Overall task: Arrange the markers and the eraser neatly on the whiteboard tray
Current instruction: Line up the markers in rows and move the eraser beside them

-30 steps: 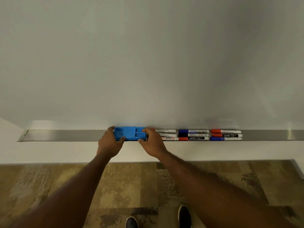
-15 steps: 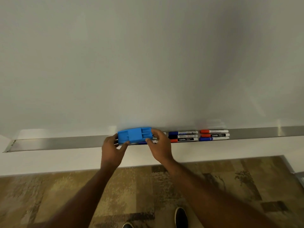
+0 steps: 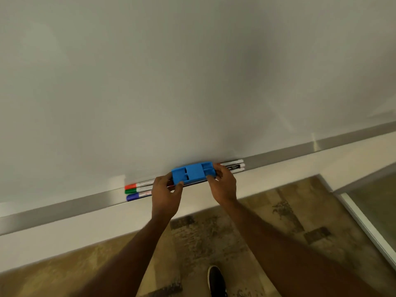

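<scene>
A blue plastic eraser [image 3: 192, 173] is held above the row of markers on the metal whiteboard tray [image 3: 64, 207]. My left hand [image 3: 166, 194] grips its left end and my right hand [image 3: 224, 185] grips its right end. Left of my hands three marker caps show, orange [image 3: 131, 186], green [image 3: 131, 191] and blue [image 3: 134, 197]. To the right, white marker ends [image 3: 234, 165] stick out past the eraser. The markers' middle stretch is hidden behind the eraser and my hands.
The whiteboard [image 3: 192, 82] fills the upper view. Patterned carpet [image 3: 257, 221] lies below, with my black shoe [image 3: 216, 280] on it. A glass panel with a pale frame [image 3: 368, 221] stands at the right.
Both hands lifted the eraser off the tray and carried it right, over the markers. The view has tilted and swung, so the tray now slopes up to the right.
</scene>
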The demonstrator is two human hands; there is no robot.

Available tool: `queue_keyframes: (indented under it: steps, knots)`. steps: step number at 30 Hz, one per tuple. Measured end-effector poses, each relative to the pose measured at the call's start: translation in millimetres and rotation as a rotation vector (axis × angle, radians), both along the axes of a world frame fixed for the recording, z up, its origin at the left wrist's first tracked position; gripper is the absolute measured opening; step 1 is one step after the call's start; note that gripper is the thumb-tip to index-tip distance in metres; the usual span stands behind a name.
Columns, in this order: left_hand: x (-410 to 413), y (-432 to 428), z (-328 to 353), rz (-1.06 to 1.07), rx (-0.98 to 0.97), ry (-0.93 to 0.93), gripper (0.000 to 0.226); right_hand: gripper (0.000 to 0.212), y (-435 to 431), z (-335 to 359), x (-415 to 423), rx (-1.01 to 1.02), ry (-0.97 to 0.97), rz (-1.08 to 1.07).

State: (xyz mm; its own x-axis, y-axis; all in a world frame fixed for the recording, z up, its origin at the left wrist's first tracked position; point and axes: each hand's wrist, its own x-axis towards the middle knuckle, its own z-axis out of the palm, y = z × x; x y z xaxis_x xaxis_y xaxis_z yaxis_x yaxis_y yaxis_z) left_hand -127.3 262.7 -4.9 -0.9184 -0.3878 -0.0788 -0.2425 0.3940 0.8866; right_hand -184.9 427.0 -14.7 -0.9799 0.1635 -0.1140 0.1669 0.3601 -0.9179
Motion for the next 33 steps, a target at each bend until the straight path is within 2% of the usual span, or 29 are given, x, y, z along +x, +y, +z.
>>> queue_keyframes:
  steps: [12,18,22,33]
  knots:
    - [-70,145,4,-0.209,0.046,-0.023,0.034,0.034,145,5,-51,0.053,0.037,-0.213]
    - [-99,215,-2,-0.295,0.128,-0.139,0.06,0.032,208,-2,-85,0.17,0.032,-0.239]
    - [-109,239,-8,-0.317,0.143,-0.178,0.066,0.031,229,-12,-102,0.208,0.011,-0.211]
    - [-128,260,-18,-0.297,0.075,-0.197,0.067,0.038,244,-26,-130,0.28,0.008,-0.131]
